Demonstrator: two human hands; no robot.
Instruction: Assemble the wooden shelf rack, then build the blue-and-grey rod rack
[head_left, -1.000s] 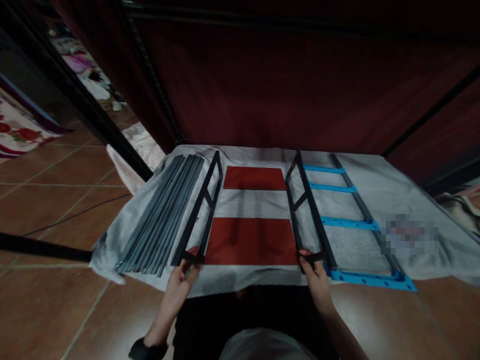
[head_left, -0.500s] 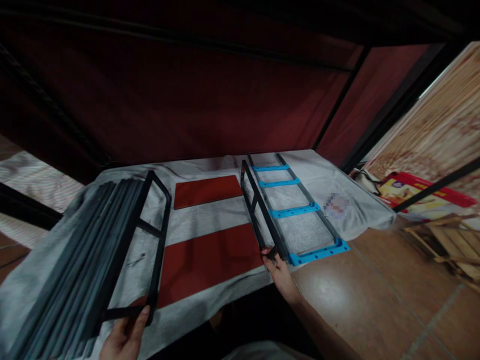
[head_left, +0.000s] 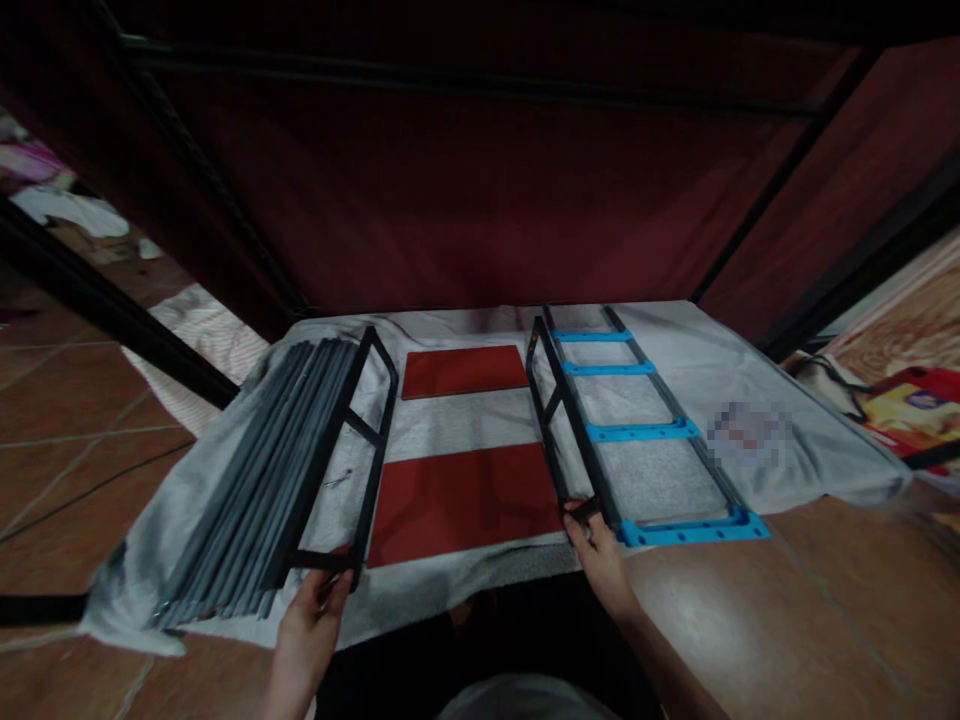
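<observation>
My left hand [head_left: 311, 610] grips the near crossbar of a black ladder-shaped frame [head_left: 367, 428], which stands on edge at the left. A matching black frame [head_left: 556, 400] stands to the right, its near end held in my right hand [head_left: 596, 550]. Between the two frames lie a large red-brown board [head_left: 465, 505] and a smaller red-brown board [head_left: 465, 370], both flat on the white cloth [head_left: 472, 422]. Just left of the left frame is a bundle of grey tubes [head_left: 262, 480]. Small metal pieces [head_left: 339, 478] rest on the cloth inside the left frame.
A grey frame with blue crosspieces [head_left: 641, 432] lies right of the right black frame. Farther right, a blurred patch [head_left: 746, 433] hides something on the cloth. Dark red fabric [head_left: 487, 200] on black bars rises behind. Tiled floor [head_left: 847, 600] shows at the right.
The view has swung left, so everything sits farther right in the picture. Both hands keep their hold on the black frames, whose position on the cloth looks about the same.
</observation>
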